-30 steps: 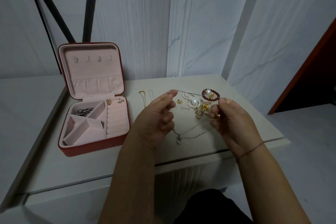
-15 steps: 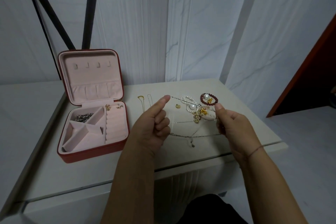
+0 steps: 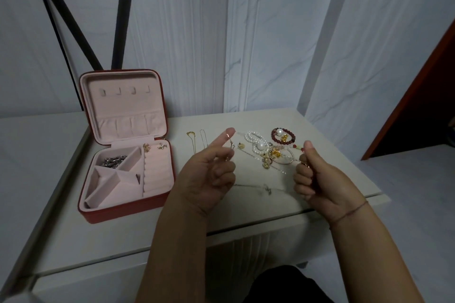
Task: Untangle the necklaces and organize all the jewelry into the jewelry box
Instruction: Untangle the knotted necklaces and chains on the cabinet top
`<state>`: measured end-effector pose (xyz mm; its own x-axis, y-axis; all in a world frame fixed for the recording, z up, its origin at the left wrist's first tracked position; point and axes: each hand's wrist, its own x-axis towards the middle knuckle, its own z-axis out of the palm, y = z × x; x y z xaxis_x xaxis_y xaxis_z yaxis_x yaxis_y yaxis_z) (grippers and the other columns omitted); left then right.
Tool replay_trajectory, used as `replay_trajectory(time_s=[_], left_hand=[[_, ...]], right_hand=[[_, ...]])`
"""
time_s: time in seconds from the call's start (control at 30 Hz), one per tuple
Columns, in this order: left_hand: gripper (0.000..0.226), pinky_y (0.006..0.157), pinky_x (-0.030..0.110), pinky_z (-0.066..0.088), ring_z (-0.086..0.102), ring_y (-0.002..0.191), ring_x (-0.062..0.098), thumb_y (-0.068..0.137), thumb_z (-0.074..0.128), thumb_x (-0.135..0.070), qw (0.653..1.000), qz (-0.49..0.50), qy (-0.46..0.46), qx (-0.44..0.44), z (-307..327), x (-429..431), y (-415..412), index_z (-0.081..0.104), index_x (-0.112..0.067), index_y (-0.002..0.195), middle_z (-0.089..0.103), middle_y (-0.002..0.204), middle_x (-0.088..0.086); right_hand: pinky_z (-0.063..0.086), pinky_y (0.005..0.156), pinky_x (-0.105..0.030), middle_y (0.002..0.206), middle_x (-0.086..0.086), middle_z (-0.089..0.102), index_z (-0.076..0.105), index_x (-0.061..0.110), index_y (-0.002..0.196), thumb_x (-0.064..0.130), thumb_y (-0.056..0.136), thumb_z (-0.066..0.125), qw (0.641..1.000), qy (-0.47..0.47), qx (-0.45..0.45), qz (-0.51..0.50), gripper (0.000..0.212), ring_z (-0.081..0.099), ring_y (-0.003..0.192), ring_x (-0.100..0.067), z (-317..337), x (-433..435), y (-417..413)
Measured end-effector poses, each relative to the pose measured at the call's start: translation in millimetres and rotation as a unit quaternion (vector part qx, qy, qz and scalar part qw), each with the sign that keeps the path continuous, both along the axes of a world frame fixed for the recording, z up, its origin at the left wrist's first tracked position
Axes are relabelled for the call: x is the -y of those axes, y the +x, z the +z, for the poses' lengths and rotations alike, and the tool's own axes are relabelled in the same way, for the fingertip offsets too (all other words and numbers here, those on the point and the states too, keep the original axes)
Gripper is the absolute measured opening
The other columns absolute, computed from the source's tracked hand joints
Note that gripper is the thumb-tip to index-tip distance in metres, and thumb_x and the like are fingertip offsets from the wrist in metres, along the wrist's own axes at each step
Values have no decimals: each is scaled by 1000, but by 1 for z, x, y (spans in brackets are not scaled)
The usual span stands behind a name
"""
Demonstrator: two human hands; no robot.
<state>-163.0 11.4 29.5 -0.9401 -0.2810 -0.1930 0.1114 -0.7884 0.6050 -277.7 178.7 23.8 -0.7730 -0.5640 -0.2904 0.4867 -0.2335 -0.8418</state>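
My left hand [image 3: 209, 174] and my right hand [image 3: 317, 179] are held above the table, each pinching one end of a thin silver necklace [image 3: 253, 186]. Its small pendant hangs between them. Beyond the hands lies a tangle of jewelry: a white pearl strand [image 3: 254, 140], a dark red bead bracelet [image 3: 283, 136] and gold pieces [image 3: 273, 155]. Two thin chains [image 3: 197, 142] lie apart, left of the pile. The red jewelry box [image 3: 128, 209] stands open at the left, with a silver chain [image 3: 113, 161] in one compartment and two small earrings [image 3: 154, 147] at the back.
The white table [image 3: 123, 241] ends just right of my right hand and close in front. A marbled wall rises behind it. Two black bars [image 3: 120, 15] lean behind the box lid. A dark red door frame [image 3: 418, 96] stands at the far right.
My hands have drawn apart, pulling the thin silver necklace out straighter between them, and its pendant has lifted off the table. The view has tilted slightly down.
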Motion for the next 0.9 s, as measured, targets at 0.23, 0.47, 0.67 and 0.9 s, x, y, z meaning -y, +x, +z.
replay_trajectory(time_s=[0.23,0.47,0.67,0.9], left_hand=[[55,43,14,32,32,45,5,73,48,-3,999,28,13,-18,-1,4,1,57,-23,123,38,65,-4],[19,77,23,47,42,54,7,91,53,-15,991,123,51,-1,4,2,0,68,-14,103,37,54,-6],[16,32,10,21,26,33,3,78,56,-20,996,80,17,-27,4,1,1,62,-14,91,46,58,-5],[13,40,13,33,35,46,4,77,60,-27,996,73,54,-23,3,-5,-4,64,-18,86,46,60,-7]], right_hand=[[38,40,-13,67,-1,65,67,14,89,11,69,65,1000,0,14,-28,21,50,49,-6,-2,-2,2],[52,53,-17,74,0,72,68,13,93,12,89,60,994,50,-52,-86,9,58,63,-9,-3,-5,3],[58,66,-25,86,-12,68,66,4,98,10,90,62,971,42,-69,-225,10,64,70,-16,-8,-8,-1],[58,58,-21,75,-6,68,63,12,87,10,92,60,957,-8,-60,-285,7,66,56,-9,-5,-10,-1]])
